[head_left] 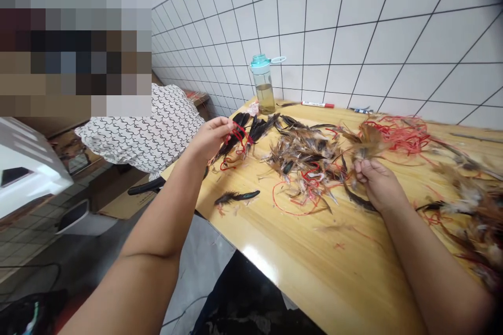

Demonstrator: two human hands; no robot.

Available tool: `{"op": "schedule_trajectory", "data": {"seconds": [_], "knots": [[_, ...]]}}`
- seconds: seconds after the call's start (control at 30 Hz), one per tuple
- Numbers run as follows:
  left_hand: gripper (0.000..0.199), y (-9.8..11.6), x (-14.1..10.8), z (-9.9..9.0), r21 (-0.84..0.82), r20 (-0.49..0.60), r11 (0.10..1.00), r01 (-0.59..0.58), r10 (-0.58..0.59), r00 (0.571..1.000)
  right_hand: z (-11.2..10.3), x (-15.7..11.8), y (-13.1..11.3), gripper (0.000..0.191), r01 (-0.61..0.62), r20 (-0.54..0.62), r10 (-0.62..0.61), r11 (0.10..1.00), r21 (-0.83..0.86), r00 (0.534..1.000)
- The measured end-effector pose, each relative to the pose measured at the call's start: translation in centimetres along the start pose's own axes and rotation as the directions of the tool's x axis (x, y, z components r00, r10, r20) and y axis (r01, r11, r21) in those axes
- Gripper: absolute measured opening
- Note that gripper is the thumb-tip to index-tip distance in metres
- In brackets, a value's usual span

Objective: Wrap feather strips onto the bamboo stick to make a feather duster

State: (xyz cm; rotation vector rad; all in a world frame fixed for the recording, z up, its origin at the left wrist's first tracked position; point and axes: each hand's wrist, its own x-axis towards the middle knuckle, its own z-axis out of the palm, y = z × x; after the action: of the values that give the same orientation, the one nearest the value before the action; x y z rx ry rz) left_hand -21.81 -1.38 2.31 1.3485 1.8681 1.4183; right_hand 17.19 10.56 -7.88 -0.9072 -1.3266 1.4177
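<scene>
My left hand [214,136] is closed in a pinch on red string [239,131] at the table's left side. Black feathers [257,128] lie just beyond it, and some of the string hangs down among them. My right hand [375,180] is closed on a bunch of brown feathers [367,141], whose tips fan upward and look blurred. Between the hands sits a loose pile of brown and black feathers [302,146]. Thin red strings [314,183] are tangled at its near side. A single dark feather [238,197] lies nearer the table's front edge.
On the wooden table [334,277], a bottle with a turquoise lid [264,84] and a red-and-white marker [318,104] stand near the tiled wall. A red string tangle [404,133] lies at the back right. More feathers [479,209] are heaped at the right. A person in a patterned top [157,131] is at left.
</scene>
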Motion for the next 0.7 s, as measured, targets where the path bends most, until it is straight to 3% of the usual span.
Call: {"op": "schedule_trajectory", "data": {"seconds": [0.07,0.13,0.27,0.37,0.47,0.57,0.63,0.7], "knots": [[0.019,1.1,0.9,0.1,-0.064,-0.040,0.996,0.062,-0.065,0.997,-0.1,0.0,-0.2,0.046,-0.003,0.022,0.002,0.999,0.037,1.000],[0.018,2.2,1.4,0.7,-0.070,-0.057,0.996,0.053,-0.057,0.997,-0.3,0.0,-0.5,0.045,-0.019,0.054,0.015,0.997,0.079,0.998],[0.019,4.3,1.5,3.4,-0.235,0.010,0.969,-0.077,0.081,0.997,-0.4,-0.1,-1.0,0.046,-0.053,0.098,0.038,0.987,0.151,0.994],[0.021,5.5,1.3,5.9,-0.225,0.087,0.965,-0.137,0.160,0.983,-0.3,-0.2,-1.3,0.044,-0.069,0.112,0.046,0.976,0.205,0.993],[0.017,5.9,1.5,7.7,0.122,0.183,0.964,-0.236,0.212,0.960,-0.2,-0.3,-1.4,0.045,-0.074,0.142,0.042,0.971,0.226,0.989],[0.011,5.5,2.2,7.8,0.574,0.230,0.750,-0.328,0.237,0.944,-0.2,-0.4,-1.6,0.045,-0.077,0.172,0.037,0.969,0.234,0.984],[0.010,5.2,2.9,6.9,0.677,0.230,0.665,-0.315,0.215,0.949,-0.2,-0.5,-1.7,0.045,-0.097,0.181,0.052,0.963,0.251,0.982],[0.011,4.8,3.5,5.6,0.723,0.226,0.642,-0.256,0.129,0.965,-0.3,-0.4,-1.7,0.044,-0.111,0.185,0.065,0.961,0.254,0.981]]}}
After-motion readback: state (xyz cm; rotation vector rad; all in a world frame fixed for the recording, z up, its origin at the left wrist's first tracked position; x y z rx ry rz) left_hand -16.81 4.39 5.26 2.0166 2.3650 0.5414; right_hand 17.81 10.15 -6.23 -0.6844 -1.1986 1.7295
